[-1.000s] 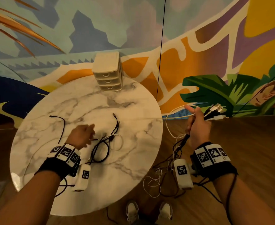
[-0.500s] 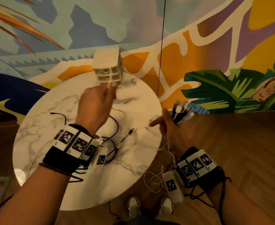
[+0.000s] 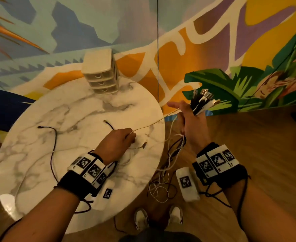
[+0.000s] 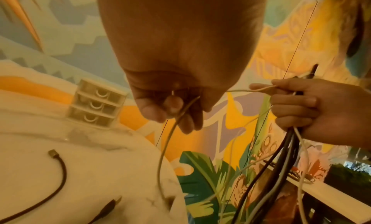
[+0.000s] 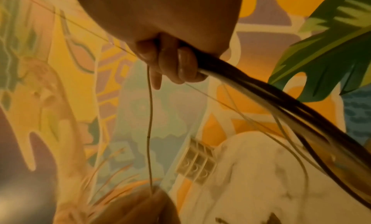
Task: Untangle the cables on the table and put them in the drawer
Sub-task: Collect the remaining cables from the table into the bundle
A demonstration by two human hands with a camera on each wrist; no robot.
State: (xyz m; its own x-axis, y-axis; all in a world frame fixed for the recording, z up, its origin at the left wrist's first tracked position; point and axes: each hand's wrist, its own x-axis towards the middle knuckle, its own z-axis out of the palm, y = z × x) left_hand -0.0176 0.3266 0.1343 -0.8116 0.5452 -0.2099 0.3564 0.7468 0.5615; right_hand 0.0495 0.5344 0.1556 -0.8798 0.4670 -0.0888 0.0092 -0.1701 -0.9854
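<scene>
My right hand [image 3: 191,117] is off the table's right edge, gripping a bundle of black and white cables [image 3: 202,102] with the plugs fanned out above the fist; their tails hang to the floor [image 3: 163,182]. A thin white cable [image 3: 154,124] runs taut from that hand to my left hand [image 3: 121,142], which pinches it over the marble table [image 3: 38,154]. In the left wrist view the left hand's fingers [image 4: 170,106] curl round the white cable [image 4: 166,141]. A black cable [image 3: 53,145] and a short one [image 3: 109,124] lie loose on the table. The drawer unit [image 3: 100,72] stands at the far edge, drawers closed.
The round table sits against a painted mural wall [image 3: 231,41]. A wooden floor [image 3: 248,145] lies to the right, with my shoes [image 3: 161,219] below the table's near edge. A thin dark line [image 3: 157,49] runs down the wall.
My left hand came down from near the drawer unit and now pinches the white cable. My right hand moved out to the right, stretching that cable taut between the hands.
</scene>
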